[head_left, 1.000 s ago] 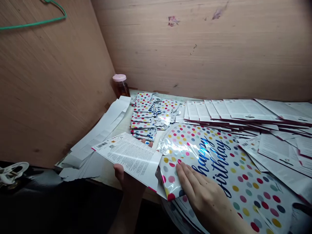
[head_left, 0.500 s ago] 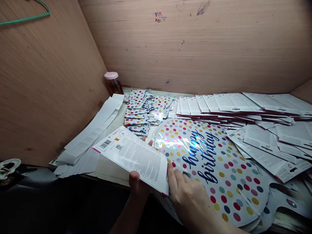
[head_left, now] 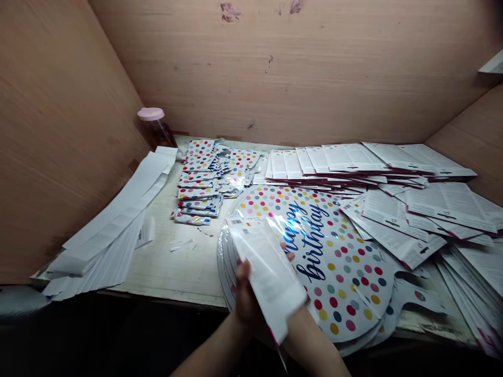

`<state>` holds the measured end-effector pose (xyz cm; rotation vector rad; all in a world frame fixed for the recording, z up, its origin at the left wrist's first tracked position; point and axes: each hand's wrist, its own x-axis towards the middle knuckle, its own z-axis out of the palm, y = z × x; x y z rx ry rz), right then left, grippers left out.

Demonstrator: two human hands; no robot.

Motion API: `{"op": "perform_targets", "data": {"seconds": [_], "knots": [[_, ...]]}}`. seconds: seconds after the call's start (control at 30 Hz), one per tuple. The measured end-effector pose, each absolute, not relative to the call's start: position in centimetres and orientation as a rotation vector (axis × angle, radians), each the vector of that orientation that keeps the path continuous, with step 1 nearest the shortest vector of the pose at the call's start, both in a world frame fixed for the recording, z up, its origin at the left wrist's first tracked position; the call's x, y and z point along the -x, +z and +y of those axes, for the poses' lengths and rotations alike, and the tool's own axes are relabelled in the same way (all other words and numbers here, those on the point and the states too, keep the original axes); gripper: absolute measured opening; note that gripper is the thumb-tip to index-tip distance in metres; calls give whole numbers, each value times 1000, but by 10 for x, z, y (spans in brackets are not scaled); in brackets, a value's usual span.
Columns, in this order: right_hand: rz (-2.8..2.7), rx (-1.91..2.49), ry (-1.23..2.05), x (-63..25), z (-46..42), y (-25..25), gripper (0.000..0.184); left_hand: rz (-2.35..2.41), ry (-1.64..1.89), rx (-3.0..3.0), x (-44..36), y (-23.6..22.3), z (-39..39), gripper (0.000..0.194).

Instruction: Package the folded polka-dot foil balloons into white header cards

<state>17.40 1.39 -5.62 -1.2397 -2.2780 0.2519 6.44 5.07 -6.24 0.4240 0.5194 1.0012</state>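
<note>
My left hand (head_left: 245, 296) and my right hand (head_left: 301, 327) hold a white printed card (head_left: 269, 275) between them, tilted up with its face turned away from the light. The right fingers show just past its far edge, and most of that hand is hidden behind the card. Under both hands lies a stack of round foil balloons (head_left: 334, 283), the top one white with colored polka dots and blue "happy birthday" lettering. The card covers the balloon's near left part.
Stacked polka-dot foil packets (head_left: 200, 178) lie at the back left, beside white paper strips (head_left: 113, 225). Printed cards with maroon edges (head_left: 346, 162) fan across the right. A pink-lidded jar (head_left: 155, 125) stands in the corner between wooden panels (head_left: 66, 141).
The view has swung so the scene sits further left. The card has risen off the balloon and tilted up. My right hand has left the balloon's surface and joined the card.
</note>
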Motion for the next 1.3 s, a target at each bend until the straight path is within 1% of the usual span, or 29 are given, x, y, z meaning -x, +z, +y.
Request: {"op": "perform_targets", "data": {"seconds": [0.03, 0.1, 0.13, 0.2, 0.27, 0.3, 0.33, 0.4, 0.47, 0.5, 0.57, 0.6, 0.67, 0.73, 0.9, 1.1, 1.17, 1.23, 1.3], "knots": [[-2296, 1251, 261, -181, 8, -52, 54, 604, 1021, -454, -63, -65, 58, 85], [-2287, 1211, 394, -200, -5, -42, 45, 781, 1068, -542, -55, -71, 75, 70], [-2245, 1191, 475, -211, -10, -39, 38, 835, 1097, -583, -51, -75, 83, 71], [-2057, 1234, 547, -229, -12, -41, 26, 973, 1172, -794, -46, -83, 90, 81], [-1864, 1365, 487, -239, -4, -55, 23, 1219, 1234, -1240, -44, -90, 88, 86], [-1820, 1403, 432, -240, 2, -66, 23, 1327, 1218, -1528, -43, -93, 85, 84], [-1803, 1420, 388, -240, 9, -76, 23, 1370, 1154, -1818, -41, -95, 81, 78], [-1805, 1439, 362, -238, 20, -93, 23, 1236, 915, -2232, -36, -95, 74, 63], [-1793, 1467, 372, -236, 27, -102, 18, 1022, 639, -2403, -29, -93, 68, 51], [-1790, 1477, 386, -236, 29, -103, 17, 964, 543, -2423, -26, -92, 67, 56], [-1794, 1478, 429, -238, 31, -101, 14, 935, 445, -2425, -20, -90, 65, 87], [-1801, 1471, 458, -240, 32, -100, 14, 925, 427, -2429, -19, -90, 64, 99], [-1817, 1453, 516, -242, 34, -97, 14, 908, 416, -2438, -17, -91, 64, 108], [-1826, 1436, 564, -243, 35, -97, 15, 897, 411, -2452, -18, -92, 64, 109], [-1868, 1436, 601, -240, 36, -99, 14, 885, 429, -2474, -18, -95, 64, 102], [-2127, 1518, 233, -231, 37, -107, 22, 868, 418, -2481, -17, -94, 63, 102], [-2145, 1527, 194, -228, 36, -105, 22, 859, 427, -2477, -17, -95, 63, 102], [-2160, 1490, 240, -230, 27, -98, 21, 852, 422, -2474, -17, -95, 63, 104], [-2223, 1414, 407, -241, 10, -87, 20, 850, 411, -2477, -16, -96, 64, 107]]}}
